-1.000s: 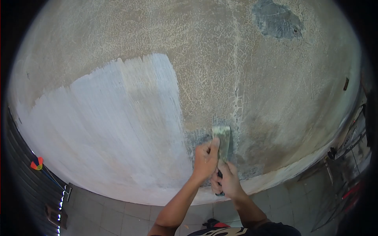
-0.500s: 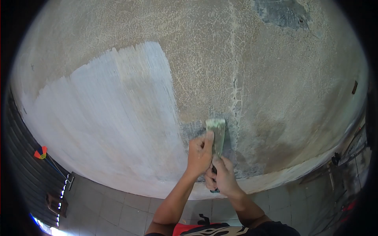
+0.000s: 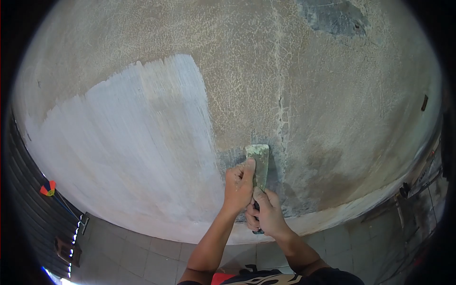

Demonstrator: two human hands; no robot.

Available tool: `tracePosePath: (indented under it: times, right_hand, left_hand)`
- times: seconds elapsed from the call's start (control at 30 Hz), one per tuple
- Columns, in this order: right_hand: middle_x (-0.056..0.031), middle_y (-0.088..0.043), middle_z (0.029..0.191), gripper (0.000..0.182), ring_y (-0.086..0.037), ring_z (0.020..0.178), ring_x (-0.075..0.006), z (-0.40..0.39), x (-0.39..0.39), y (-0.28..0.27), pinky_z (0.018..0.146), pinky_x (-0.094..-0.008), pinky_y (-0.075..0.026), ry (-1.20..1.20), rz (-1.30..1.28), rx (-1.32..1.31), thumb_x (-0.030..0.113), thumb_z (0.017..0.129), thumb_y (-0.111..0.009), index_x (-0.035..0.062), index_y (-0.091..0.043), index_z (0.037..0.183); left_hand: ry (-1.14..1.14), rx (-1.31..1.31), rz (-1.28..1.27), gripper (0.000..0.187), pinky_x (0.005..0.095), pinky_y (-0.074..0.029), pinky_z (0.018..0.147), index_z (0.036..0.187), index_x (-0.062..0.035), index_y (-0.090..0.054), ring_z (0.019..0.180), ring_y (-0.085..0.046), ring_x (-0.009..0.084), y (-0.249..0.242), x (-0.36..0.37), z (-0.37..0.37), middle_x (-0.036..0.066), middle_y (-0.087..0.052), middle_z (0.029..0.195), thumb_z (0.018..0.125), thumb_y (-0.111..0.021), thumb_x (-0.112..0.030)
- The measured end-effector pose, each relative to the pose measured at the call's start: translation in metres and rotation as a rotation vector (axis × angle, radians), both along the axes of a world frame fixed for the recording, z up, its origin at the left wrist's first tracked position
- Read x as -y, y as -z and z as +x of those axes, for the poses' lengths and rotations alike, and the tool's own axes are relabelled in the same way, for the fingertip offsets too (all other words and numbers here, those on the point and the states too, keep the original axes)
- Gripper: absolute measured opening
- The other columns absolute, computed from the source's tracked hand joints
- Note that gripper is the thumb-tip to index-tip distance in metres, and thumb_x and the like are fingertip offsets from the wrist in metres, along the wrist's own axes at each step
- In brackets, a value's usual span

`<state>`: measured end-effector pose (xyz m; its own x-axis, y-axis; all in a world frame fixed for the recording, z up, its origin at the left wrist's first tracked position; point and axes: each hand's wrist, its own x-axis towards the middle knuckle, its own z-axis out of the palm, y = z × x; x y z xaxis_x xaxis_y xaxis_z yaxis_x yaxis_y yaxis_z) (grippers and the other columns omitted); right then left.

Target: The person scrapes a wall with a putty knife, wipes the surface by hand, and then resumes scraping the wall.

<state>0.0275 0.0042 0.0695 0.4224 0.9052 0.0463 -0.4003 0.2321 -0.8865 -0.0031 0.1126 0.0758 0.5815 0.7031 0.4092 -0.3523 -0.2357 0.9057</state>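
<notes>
A putty knife (image 3: 260, 164) points up toward the wall, with pale residue smeared along its wide end. My right hand (image 3: 270, 213) is wrapped round its dark handle, thumb lying at the base of the blade. My left hand (image 3: 238, 189) has its fingers curled in and pinches the left edge of the blade; dusty white specks mark its skin. Behind the knife stands the wall (image 3: 247, 90), brownish and crackled, with a dark grey patch at the blade's height. White coating (image 3: 156, 123) covers the wall to the left of my hands.
A vertical crack (image 3: 281, 109) runs down the wall right of the knife. Higher up is a dark bare patch (image 3: 332, 16). Grey floor tiles (image 3: 156, 259) lie below. At left are corrugated sheeting (image 3: 23, 185), a colourful fan-shaped object (image 3: 48, 188) and a brown stool-like item (image 3: 66, 251).
Both hands and the knife have shifted very slightly left in view, and the blade has turned a little, showing more of its smeared face. The grip looks the same.
</notes>
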Motion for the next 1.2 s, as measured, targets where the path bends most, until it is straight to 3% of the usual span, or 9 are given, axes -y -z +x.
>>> tracePosePath:
  times: [0.1,0.17,0.37,0.47,0.67,0.8,0.93,1.0,1.2]
  right_hand:
    - [-0.0022,-0.033,0.056,0.032,-0.03,0.033,-0.0109,0.001,-0.001,0.01,0.031,-0.0285,-0.027,0.012,0.008,0.009,0.034,0.104,-0.035,0.008,-0.038,0.086]
    - [-0.0023,-0.033,0.056,0.032,-0.03,0.033,-0.011,-0.001,0.004,0.023,0.031,-0.0286,-0.027,0.01,-0.002,0.015,0.034,0.104,-0.035,0.0081,-0.038,0.086]
    - [-0.0016,-0.034,0.056,0.033,-0.031,0.034,-0.0106,-0.002,0.003,-0.002,0.031,-0.0283,-0.028,0.008,0.012,0.019,0.033,0.104,-0.036,0.0069,-0.039,0.085]
    - [-0.0007,-0.035,0.057,0.033,-0.033,0.035,-0.01,-0.002,0.003,0.017,0.032,-0.0277,-0.029,0.002,0.018,0.004,0.033,0.104,-0.036,0.0061,-0.038,0.084]
    - [-0.0023,-0.033,0.056,0.032,-0.03,0.034,-0.0113,-0.004,-0.001,-0.003,0.032,-0.0286,-0.027,0.007,0.012,0.025,0.033,0.104,-0.034,0.0076,-0.038,0.085]
    - [-0.0021,-0.033,0.057,0.032,-0.031,0.034,-0.0113,-0.003,0.0,0.02,0.032,-0.0285,-0.027,0.013,-0.009,0.007,0.033,0.104,-0.034,0.0077,-0.038,0.085]
    - [-0.0021,-0.033,0.057,0.032,-0.031,0.034,-0.0111,-0.003,-0.001,0.003,0.032,-0.0284,-0.027,-0.009,-0.021,0.027,0.033,0.104,-0.034,0.0076,-0.038,0.085]
    - [-0.0009,-0.034,0.057,0.033,-0.033,0.035,-0.0101,-0.007,-0.002,-0.011,0.032,-0.0282,-0.027,-0.011,0.0,-0.002,0.034,0.103,-0.036,0.007,-0.036,0.084]
    - [-0.0006,-0.035,0.056,0.033,-0.032,0.035,-0.0099,-0.004,-0.002,0.013,0.033,-0.0282,-0.028,-0.015,-0.02,0.01,0.033,0.104,-0.036,0.0071,-0.037,0.083]
  left_hand:
    - [0.041,-0.03,-0.069,0.05,0.0256,-0.029,0.044,0.062,-0.003,-0.049,0.051,-0.036,0.0027,0.005,0.0,-0.002,-0.005,-0.044,0.053,0.101,-0.049,-0.033]
    - [-0.057,-0.035,0.112,0.049,0.0253,-0.03,0.042,0.063,-0.0022,-0.05,0.05,-0.038,0.0031,0.036,-0.008,0.007,-0.005,-0.045,0.053,0.101,-0.048,-0.033]
    - [0.062,-0.08,-0.084,0.045,0.0261,-0.031,0.049,0.068,-0.0001,-0.053,0.06,-0.037,0.0044,-0.02,0.0,-0.007,-0.006,-0.044,0.057,0.1,-0.049,-0.03]
    - [-0.024,-0.006,0.104,0.047,0.025,-0.031,0.044,0.064,-0.0014,-0.052,0.051,-0.039,0.0033,0.027,-0.008,0.003,-0.005,-0.046,0.055,0.101,-0.049,-0.031]
    - [0.034,-0.07,-0.062,0.048,0.0254,-0.032,0.046,0.063,-0.0014,-0.049,0.054,-0.039,0.0032,-0.014,-0.003,-0.007,-0.005,-0.045,0.055,0.101,-0.049,-0.03]
    - [-0.088,0.059,0.156,0.051,0.0248,-0.03,0.037,0.059,-0.0048,-0.047,0.041,-0.04,0.003,0.027,-0.008,0.007,-0.003,-0.044,0.049,0.101,-0.048,-0.033]
    - [-0.085,0.085,0.126,0.051,0.0254,-0.029,0.037,0.059,-0.0044,-0.047,0.041,-0.038,0.0033,0.014,-0.011,0.005,-0.003,-0.043,0.048,0.101,-0.048,-0.033]
    - [0.034,-0.039,-0.089,0.049,0.0269,-0.029,0.044,0.061,-0.002,-0.048,0.052,-0.036,0.0036,-0.018,-0.002,-0.009,-0.004,-0.042,0.053,0.101,-0.049,-0.031]
    - [-0.048,0.007,0.084,0.049,0.0258,-0.028,0.041,0.061,-0.0043,-0.049,0.049,-0.036,0.0028,0.015,-0.012,0.001,-0.005,-0.043,0.053,0.101,-0.048,-0.033]
